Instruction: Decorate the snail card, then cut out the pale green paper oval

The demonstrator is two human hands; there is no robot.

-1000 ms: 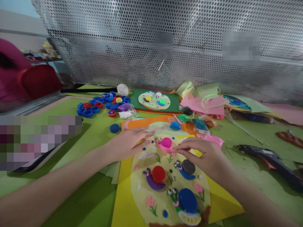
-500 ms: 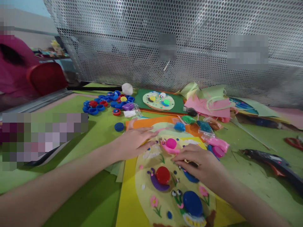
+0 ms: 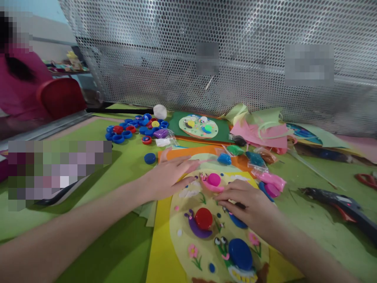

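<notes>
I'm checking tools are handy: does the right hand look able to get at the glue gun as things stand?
Probably yes: the glue gun lies to the right of the right hand, with nothing visible covering it and nothing tall between them; the hand need only leave the snail picture.

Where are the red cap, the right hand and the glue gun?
Red cap (image 3: 204,218): head view, middle of its top.
Right hand (image 3: 247,197): head view, back of the hand.
Glue gun (image 3: 355,211): head view, its dark body.
</notes>
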